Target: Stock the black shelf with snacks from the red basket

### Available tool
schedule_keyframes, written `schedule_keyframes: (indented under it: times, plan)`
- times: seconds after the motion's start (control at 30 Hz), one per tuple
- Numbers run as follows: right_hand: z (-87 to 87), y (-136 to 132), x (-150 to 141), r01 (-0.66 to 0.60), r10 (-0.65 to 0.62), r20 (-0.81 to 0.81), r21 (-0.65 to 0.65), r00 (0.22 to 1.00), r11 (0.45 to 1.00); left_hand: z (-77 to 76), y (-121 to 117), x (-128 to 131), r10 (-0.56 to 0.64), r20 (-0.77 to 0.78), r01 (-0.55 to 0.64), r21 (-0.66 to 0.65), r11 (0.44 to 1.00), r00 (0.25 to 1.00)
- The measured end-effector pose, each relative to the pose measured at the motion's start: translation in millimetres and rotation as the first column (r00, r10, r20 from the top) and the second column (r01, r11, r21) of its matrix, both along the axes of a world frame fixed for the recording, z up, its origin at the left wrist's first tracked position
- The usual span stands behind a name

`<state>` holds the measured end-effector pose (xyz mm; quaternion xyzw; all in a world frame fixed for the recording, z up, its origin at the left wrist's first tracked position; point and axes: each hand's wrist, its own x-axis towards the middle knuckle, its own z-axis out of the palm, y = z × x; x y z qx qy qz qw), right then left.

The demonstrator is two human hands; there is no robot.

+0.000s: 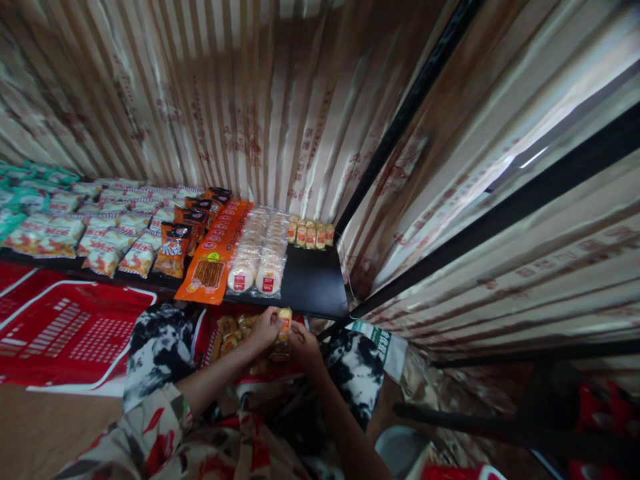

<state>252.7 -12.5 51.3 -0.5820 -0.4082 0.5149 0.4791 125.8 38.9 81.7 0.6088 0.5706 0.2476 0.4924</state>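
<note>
1. Fingers of the left hand [265,328] are nearly closed, pinching a small yellow-wrapped snack pack [285,318] near its upper end.
2. The right hand [306,345] has its fingers bent and nearly closed at the pack's other side, lower down; the exact contact is too blurred to tell.
3. The pack is in front of the near edge of the black shelf [316,277], above a red container [201,337] holding yellow-wrapped snacks [231,335] between the person's knees.
4. Similar small packs [311,235] stand side by side at the back of the shelf, beside clear-wrapped strips of round crackers [243,279] and a long orange snack packet [209,270].
5. The grip seems to rest on the fingertips, so a slick wrapper could slide free and the pack drop into the container.
6. Pulling the two hands apart, or squeezing hard, could tear the wrapper or crush the contents.
7. The packs at the back look narrow and closely set; a nudge from a knuckle or sleeve might topple several.
8. A forearm reaching low over the cracker strips could drag them askew.
</note>
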Motion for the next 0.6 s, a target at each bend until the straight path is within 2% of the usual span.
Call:
schedule_keyframes:
  times: [0.17, 0.3, 0.47, 0.6]
  plan:
    - [16.0, 6.7, 6.8, 0.025, -0.026, 0.024, 0.057, 0.999, 0.998, 10.4, 8.0, 8.7, 0.03, 0.017, -0.029, -0.01, 1.0, 0.999]
    - [21.3, 11.1, 12.3, 0.057, -0.06, 0.049, 0.07, 0.997, 0.996, 15.6, 12.7, 17.1, 0.048, 0.022, -0.048, 0.009, 0.999, 0.999]
    - [24.8, 13.4, 20.3, 0.055, -0.056, 0.003, 0.07, 0.998, 0.996, 15.5, 18.0, 27.0, 0.013, 0.027, -0.013, -0.014, 1.0, 1.0]
    - [30.9, 15.8, 26.8, 0.12, -0.115, -0.048, 0.094, 0.992, 0.988, 12.1, 23.7, 31.8, 0.008, 0.09, -0.007, -0.014, 1.0, 0.996]
